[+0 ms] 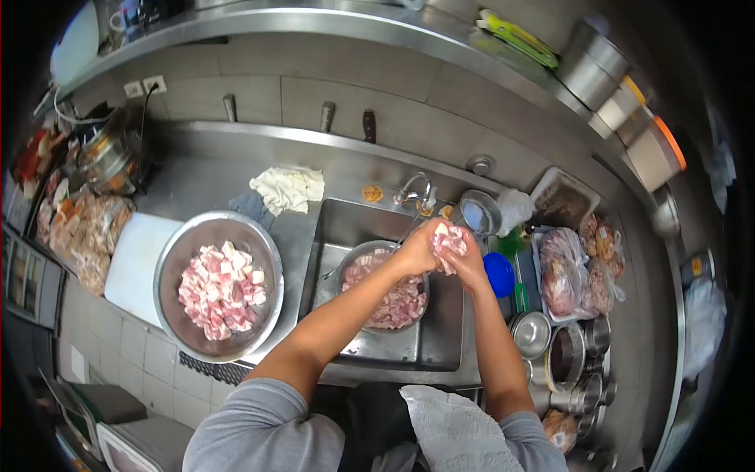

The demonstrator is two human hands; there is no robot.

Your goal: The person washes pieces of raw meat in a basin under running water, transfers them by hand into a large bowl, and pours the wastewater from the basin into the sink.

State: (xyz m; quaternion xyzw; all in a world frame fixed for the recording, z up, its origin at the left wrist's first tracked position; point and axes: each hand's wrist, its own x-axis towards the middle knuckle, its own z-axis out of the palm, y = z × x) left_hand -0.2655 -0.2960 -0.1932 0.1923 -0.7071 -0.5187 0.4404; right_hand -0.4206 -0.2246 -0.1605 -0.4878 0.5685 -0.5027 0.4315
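Over the right part of the sink [409, 352], my left hand [419, 250] and my right hand [467, 261] are pressed together around a clump of raw meat chunks [449, 238]. Pink and white pieces show between the fingers. Below them a metal bowl [427, 308] stands in the sink, with more raw meat pieces [389, 303] inside; my left forearm covers part of it. On the counter to the left, a large steel bowl [167, 279] holds a heap of cut meat [222, 291]. Behind my hands is the faucet [415, 187].
A white cutting board [138, 263] lies left of the large bowl, beside bagged food [90, 236]. A cloth [289, 189] rests behind it. At right are a blue lid [499, 274], bagged meat [560, 271] and several metal pots [531, 334]. A shelf [346, 27] runs overhead.
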